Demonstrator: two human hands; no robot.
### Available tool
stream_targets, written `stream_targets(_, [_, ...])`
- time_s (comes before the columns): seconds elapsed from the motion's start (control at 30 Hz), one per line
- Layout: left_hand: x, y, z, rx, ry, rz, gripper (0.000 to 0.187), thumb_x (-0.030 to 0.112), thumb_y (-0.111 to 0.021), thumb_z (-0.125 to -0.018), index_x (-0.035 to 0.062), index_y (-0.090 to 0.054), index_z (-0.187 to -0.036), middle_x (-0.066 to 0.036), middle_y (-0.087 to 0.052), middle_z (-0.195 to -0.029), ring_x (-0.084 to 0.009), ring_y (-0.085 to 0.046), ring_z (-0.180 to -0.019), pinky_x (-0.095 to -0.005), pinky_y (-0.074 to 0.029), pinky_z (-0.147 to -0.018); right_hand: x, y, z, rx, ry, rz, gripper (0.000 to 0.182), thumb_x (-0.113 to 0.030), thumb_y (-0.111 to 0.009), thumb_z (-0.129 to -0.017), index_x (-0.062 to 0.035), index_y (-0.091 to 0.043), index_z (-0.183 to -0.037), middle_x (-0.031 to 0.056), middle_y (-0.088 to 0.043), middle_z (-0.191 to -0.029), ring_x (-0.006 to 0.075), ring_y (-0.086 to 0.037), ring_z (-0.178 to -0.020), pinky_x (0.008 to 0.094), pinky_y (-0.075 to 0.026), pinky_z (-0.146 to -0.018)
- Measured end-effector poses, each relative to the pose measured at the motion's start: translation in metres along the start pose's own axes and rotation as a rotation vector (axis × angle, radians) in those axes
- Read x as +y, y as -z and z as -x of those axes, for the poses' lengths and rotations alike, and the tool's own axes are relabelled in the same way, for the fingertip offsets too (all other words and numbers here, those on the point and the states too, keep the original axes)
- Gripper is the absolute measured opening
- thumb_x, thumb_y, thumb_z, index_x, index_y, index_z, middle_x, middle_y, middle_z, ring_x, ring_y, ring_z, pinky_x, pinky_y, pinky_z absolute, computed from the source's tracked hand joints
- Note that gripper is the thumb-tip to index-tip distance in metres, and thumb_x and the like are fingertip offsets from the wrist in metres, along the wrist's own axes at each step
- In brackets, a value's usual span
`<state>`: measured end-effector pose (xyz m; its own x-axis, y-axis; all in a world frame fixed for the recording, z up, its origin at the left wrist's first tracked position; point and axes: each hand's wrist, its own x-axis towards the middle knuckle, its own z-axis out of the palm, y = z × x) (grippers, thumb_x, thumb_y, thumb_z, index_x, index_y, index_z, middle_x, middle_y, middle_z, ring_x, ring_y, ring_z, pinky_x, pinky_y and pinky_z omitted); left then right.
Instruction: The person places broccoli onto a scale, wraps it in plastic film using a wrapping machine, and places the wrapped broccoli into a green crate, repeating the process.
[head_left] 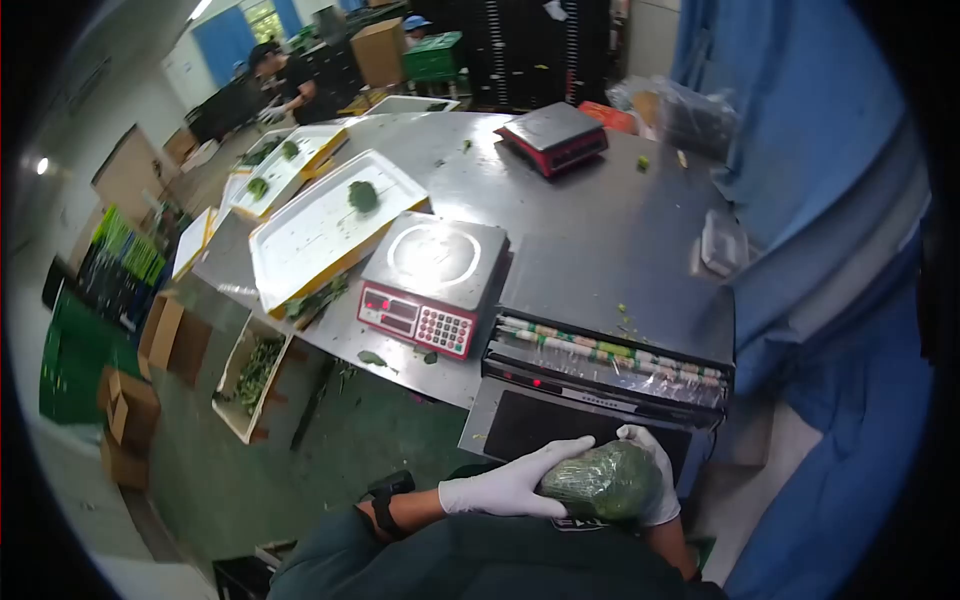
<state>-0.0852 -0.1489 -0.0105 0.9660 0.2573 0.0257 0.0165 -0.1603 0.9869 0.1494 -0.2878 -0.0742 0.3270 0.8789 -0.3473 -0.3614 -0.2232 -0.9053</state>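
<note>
Both my hands wear white gloves and hold one green vegetable wrapped in clear film point(605, 482), close to my body. My left hand point(515, 483) is around its left side, and my right hand point(655, 470) is around its right side. Just beyond them lies the dark plate of a film wrapping machine point(540, 425), with rolls of printed film point(610, 352) behind it. Left of the machine stands a red and white digital scale point(435, 260) with a bare metal top. One broccoli head point(362, 196) lies in a white tray point(300, 245).
A second scale point(553, 135) stands farther back on the metal table point(600, 215). Blue curtains point(830, 250) hang at the right. A box of green scraps point(240, 395) and cardboard boxes point(130, 415) are at the left. A person point(285, 85) stands at the back left.
</note>
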Motion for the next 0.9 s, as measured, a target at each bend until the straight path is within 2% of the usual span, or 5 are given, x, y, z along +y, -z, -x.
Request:
stream_targets(0.13, [-0.006, -0.008, 0.008, 0.205, 0.209, 0.489, 0.086, 0.012, -0.075, -0.092, 0.0056, -0.027, -0.163, -0.012, -0.050, -0.151, -0.0190, -0.048, -0.137, -0.0355, -0.041, -0.115, -0.002, -0.041, -0.030, -0.019, 0.152, -0.801, 0.065, -0.058, -0.029, -0.110, -0.0043, -0.062, -0.125, 0.0110, -0.069, -0.104, 0.0223, -0.068, -0.097, 0.0362, -0.057, -0.090])
stream_targets(0.27, [-0.013, 0.031, 0.012, 0.478, 0.095, 0.456, 0.081, 0.008, -0.073, -0.091, 0.0010, -0.031, -0.160, -0.012, -0.048, -0.153, -0.0172, -0.047, -0.138, -0.0345, -0.038, -0.116, 0.017, -0.084, -0.021, -0.010, 0.220, -0.396, 0.064, -0.056, -0.031, -0.110, -0.0123, -0.038, -0.156, 0.0076, -0.050, -0.153, 0.0224, -0.051, -0.139, 0.0449, -0.043, -0.115])
stream_targets(0.37, [-0.026, 0.083, 0.007, 0.622, -0.012, 0.385, 0.082, 0.012, -0.077, -0.088, 0.0002, -0.035, -0.158, -0.014, -0.049, -0.153, -0.0197, -0.046, -0.141, -0.0364, -0.038, -0.117, -0.008, -0.115, -0.021, -0.214, 0.294, 0.201, 0.066, -0.051, -0.042, -0.110, 0.0033, -0.046, -0.147, 0.0188, -0.055, -0.145, 0.0295, -0.060, -0.128, 0.0419, -0.052, -0.105])
stream_targets(0.5, [-0.037, 0.200, -0.009, 0.751, -0.263, -0.512, 0.085, 0.016, -0.085, -0.077, 0.0030, -0.046, -0.152, -0.021, -0.050, -0.148, -0.0330, -0.053, -0.137, -0.0401, -0.042, -0.113, -0.009, -0.147, -0.026, -0.189, 0.223, 0.181, 0.063, -0.049, -0.051, -0.108, 0.0070, -0.057, -0.135, 0.0192, -0.064, -0.133, 0.0264, -0.067, -0.114, 0.0389, -0.055, -0.100])
stream_targets(0.9, [-0.107, 0.365, -0.026, 0.675, -0.058, -0.986, 0.093, 0.040, -0.088, -0.073, 0.0175, -0.045, -0.153, -0.028, -0.042, -0.152, -0.0466, -0.046, -0.138, -0.0525, -0.041, -0.114, 0.004, -0.191, -0.036, 0.020, 0.196, 0.304, 0.059, -0.045, -0.050, -0.109, 0.0087, -0.058, -0.133, 0.0206, -0.070, -0.118, 0.0240, -0.071, -0.101, 0.0369, -0.057, -0.093])
